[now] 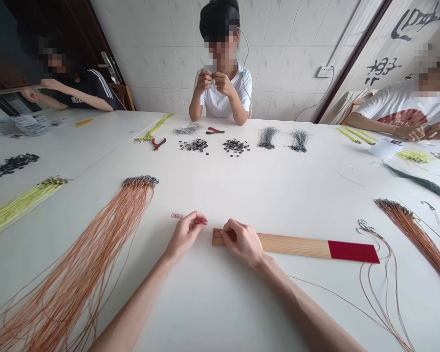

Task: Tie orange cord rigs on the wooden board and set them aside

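A flat wooden strip (297, 246) with a dark red end (354, 252) lies across the table in front of me. Over its left end, my right hand (244, 242) pinches a thin fishing hook (217, 234) against the wood; the fingers partly hide it. A single orange line (326, 292) runs out from under my right wrist toward the right. My left hand (187, 232) is just left of the strip, thumb and forefinger pressed together; whatever is between them is too small to see. Beside it lies a small printed clear piece (176, 215).
Orange lines with hooks (95, 244) spread at left, near a yellow-green bundle (25, 205). Loose hooked lines (370, 230) and another orange bundle (418, 239) lie right. Farther back are black pieces (235, 145), pliers (159, 143) and several people seated around the table.
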The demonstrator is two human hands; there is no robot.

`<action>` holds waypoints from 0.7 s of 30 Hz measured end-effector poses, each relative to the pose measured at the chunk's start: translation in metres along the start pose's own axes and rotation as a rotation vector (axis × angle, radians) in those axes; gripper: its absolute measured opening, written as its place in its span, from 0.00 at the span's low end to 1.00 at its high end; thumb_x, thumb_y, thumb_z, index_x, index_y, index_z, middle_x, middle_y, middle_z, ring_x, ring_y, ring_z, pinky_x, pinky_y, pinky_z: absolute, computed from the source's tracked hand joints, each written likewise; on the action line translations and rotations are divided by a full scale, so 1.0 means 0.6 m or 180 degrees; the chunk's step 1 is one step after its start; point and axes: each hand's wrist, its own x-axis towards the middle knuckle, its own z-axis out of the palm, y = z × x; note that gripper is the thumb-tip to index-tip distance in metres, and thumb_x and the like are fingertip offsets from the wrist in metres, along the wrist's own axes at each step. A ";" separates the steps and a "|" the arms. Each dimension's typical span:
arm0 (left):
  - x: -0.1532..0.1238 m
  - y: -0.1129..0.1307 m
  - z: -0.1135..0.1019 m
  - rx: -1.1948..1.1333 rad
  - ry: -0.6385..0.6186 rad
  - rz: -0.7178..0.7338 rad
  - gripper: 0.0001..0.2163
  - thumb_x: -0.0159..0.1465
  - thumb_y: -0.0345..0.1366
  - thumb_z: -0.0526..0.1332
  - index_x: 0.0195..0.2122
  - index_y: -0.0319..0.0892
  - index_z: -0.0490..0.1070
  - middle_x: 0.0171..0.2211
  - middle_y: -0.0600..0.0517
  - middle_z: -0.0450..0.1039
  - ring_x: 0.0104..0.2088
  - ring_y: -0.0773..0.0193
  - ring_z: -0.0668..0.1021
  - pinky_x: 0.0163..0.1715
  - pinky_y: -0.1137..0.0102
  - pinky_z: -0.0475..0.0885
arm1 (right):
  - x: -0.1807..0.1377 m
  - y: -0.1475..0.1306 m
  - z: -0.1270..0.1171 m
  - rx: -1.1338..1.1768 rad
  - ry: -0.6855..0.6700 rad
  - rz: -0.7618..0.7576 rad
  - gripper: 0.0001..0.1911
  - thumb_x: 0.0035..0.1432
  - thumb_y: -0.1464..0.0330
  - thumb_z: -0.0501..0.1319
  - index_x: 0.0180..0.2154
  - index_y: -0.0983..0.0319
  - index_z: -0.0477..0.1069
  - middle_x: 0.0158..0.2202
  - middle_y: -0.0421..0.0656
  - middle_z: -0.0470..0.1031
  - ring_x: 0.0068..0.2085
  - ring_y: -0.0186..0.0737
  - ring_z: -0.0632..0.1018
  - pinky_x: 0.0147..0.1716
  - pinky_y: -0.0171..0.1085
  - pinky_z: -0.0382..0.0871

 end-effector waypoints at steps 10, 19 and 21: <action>0.003 0.004 0.001 -0.0043 -0.0094 -0.0001 0.05 0.57 0.30 0.52 0.31 0.41 0.67 0.31 0.52 0.70 0.36 0.64 0.73 0.39 0.69 0.67 | 0.002 -0.005 -0.006 0.0035 -0.0089 0.0192 0.04 0.52 0.71 0.50 0.25 0.60 0.58 0.20 0.35 0.64 0.20 0.29 0.59 0.20 0.30 0.51; 0.000 0.000 0.002 -0.0168 -0.0088 0.0031 0.06 0.56 0.29 0.52 0.31 0.42 0.67 0.31 0.53 0.71 0.36 0.64 0.73 0.39 0.69 0.67 | 0.003 -0.007 -0.007 0.0102 -0.0131 0.0235 0.06 0.52 0.70 0.49 0.24 0.60 0.56 0.22 0.36 0.66 0.20 0.29 0.59 0.21 0.30 0.51; 0.001 -0.001 0.002 -0.0170 -0.0095 0.0051 0.06 0.56 0.29 0.52 0.31 0.41 0.67 0.31 0.52 0.71 0.35 0.64 0.73 0.39 0.69 0.67 | 0.003 -0.006 -0.006 0.0080 -0.0132 0.0238 0.05 0.52 0.70 0.49 0.24 0.60 0.56 0.22 0.36 0.66 0.20 0.29 0.59 0.21 0.30 0.51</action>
